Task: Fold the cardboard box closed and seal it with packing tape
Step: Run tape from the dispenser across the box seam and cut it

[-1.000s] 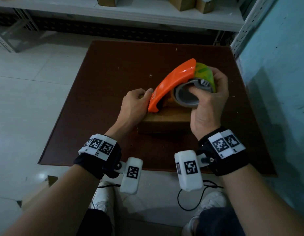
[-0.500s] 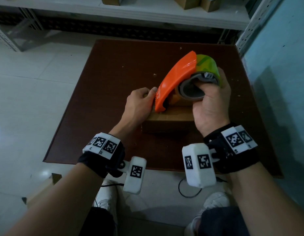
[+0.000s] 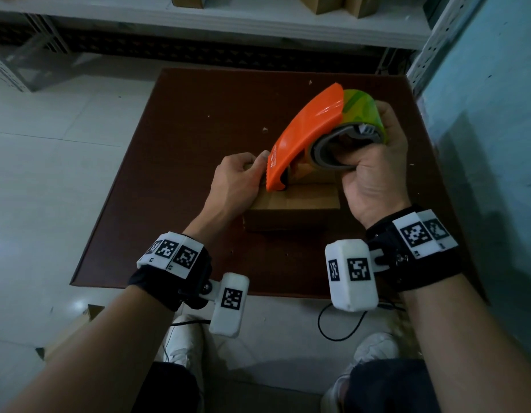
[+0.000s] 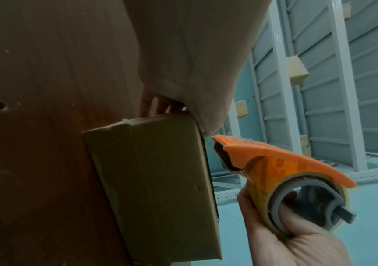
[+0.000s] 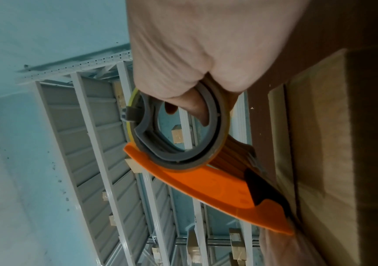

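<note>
**Cardboard lid at risk of a crooked seal**

Cardboard, small and flat, the box (image 3: 294, 204) sits near the middle of the brown desk (image 3: 174, 138) with its flaps folded down. The left hand (image 3: 237, 180) rests on the box's 9 o'clock end, its fingers curled over the far edge and pinning it. The right hand (image 3: 374, 171) grips the orange tape dispenser (image 3: 303, 135), fingers hooked through the grey core of the roll (image 4: 297, 203), and the nose of the dispenser points down at the box top right beside the left thumb.

Whether tape already sticks to the lid cannot be told. The likely troubles, as I judge them: the cutter edge sits so close to the left thumb that a quick pull could nick it; the light box may slide or tip towards 3 o'clock if the left hand eases off; and a tilted dispenser could lay the strip off the seam or wrinkle it.
</note>
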Motion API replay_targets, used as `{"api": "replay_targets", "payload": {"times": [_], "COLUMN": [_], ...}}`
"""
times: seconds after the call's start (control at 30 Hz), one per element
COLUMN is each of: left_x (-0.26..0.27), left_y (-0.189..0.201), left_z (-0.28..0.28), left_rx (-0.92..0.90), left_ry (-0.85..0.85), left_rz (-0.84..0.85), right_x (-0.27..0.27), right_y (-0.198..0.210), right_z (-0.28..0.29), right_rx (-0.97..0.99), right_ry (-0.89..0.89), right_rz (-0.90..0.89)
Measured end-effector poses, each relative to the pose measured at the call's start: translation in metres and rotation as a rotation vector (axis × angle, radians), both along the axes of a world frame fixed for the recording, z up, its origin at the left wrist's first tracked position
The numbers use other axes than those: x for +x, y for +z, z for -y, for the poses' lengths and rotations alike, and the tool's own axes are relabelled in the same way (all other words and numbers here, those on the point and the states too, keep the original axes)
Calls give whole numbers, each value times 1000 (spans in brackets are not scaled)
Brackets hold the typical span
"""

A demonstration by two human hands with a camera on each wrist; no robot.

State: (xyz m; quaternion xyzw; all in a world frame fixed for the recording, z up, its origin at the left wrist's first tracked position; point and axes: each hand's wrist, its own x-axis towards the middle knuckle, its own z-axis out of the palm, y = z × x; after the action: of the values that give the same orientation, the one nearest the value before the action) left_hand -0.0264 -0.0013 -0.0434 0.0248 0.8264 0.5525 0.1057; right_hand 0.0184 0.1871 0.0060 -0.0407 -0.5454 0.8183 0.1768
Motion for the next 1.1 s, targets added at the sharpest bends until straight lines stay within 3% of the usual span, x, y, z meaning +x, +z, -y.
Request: {"api": "replay_targets", "payload": {"times": [1.1], "left_x": [0], "left_y": [3], "left_z": [1], "left_rx": [18], "left_ry": [-15], "left_rz": [23], "right_x": [0], "right_y": [1], "right_z": [-41], "right_rx": [755], "right_ry": [-41], "right_rz": [-153]}}
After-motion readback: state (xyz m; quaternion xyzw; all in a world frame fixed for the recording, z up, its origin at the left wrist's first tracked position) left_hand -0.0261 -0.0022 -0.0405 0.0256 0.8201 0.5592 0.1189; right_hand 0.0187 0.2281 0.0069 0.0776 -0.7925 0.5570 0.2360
